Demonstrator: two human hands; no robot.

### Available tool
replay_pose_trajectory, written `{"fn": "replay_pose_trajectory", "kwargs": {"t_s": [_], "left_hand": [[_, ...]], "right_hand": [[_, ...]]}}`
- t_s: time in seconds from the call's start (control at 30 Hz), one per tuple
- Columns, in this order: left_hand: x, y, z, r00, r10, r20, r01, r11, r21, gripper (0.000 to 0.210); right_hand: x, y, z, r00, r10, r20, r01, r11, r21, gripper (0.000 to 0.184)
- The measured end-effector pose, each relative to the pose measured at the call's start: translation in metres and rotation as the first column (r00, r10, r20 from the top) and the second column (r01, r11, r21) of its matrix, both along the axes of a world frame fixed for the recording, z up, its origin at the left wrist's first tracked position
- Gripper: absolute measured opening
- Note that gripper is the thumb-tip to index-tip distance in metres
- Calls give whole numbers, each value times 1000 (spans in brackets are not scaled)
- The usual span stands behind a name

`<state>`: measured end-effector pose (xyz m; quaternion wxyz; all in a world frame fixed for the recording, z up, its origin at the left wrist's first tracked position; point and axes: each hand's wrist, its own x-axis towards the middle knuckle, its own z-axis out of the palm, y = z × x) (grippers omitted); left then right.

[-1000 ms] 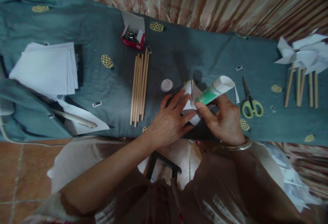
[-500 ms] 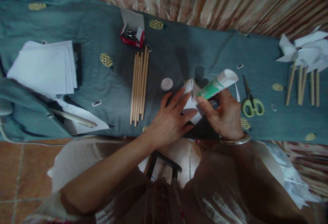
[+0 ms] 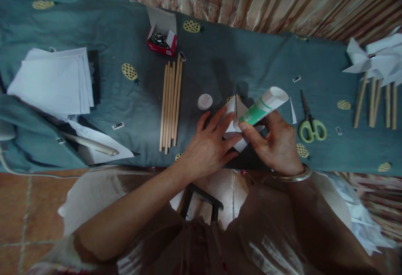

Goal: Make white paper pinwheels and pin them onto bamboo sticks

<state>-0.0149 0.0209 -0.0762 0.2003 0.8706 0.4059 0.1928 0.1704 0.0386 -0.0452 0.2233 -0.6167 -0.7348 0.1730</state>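
A folded piece of white paper (image 3: pixel 241 108) lies on the cloth-covered table before me, partly hidden under both hands. My left hand (image 3: pixel 211 147) rests on it with fingers spread, pressing its left side. In my right hand (image 3: pixel 276 143) is a green and white glue stick (image 3: pixel 262 106), tilted, its lower end against the paper near the centre. The thumb presses the near side of the stick; the other fingers are mostly hidden behind it. Just beyond the left fingertips sits a round white cap (image 3: pixel 205 101).
Several wooden sticks (image 3: pixel 170 107) lie left of my hands, below a red box of shiny metal pieces (image 3: pixel 162 42). A paper stack (image 3: pixel 52 84) is at far left. Green-handled scissors (image 3: pixel 311 128) and a thin paper scrap (image 3: pixel 293 110) lie right, paper pinwheels (image 3: pixel 361 59) farther right.
The glue stick's upper end has tilted slightly left and nearer to me, and my right hand has shifted a little. My left hand stays on the paper. The view has moved slightly.
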Motion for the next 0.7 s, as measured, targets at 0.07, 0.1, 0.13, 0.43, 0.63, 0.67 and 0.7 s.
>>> {"fn": "replay_pose_trajectory", "kwargs": {"t_s": [0.07,0.1,0.13,0.43,0.63,0.67,0.7], "left_hand": [[0,0,0,1000,1,-4,-1,1000,-1,37],[0,0,-1,1000,1,-7,-1,1000,0,38],[0,0,-1,1000,1,-9,-1,1000,3,39],[0,0,1,1000,-3,-30,3,1000,12,39],[1,0,0,1000,-3,-17,3,1000,5,40],[1,0,0,1000,-1,-12,1,1000,3,39],[1,0,0,1000,0,-10,0,1000,0,39]], "right_hand": [[2,-1,0,1000,-7,16,7,1000,15,32],[3,-1,-1,1000,-11,23,10,1000,26,33],[4,-1,-1,999,-15,30,14,999,36,33],[2,7,-5,998,-51,22,49,996,77,37],[-3,9,-5,999,-47,3,47,997,54,38],[-3,9,-5,999,-36,-4,36,998,48,38],[-3,9,-5,1000,-23,-13,23,999,45,38]]}}
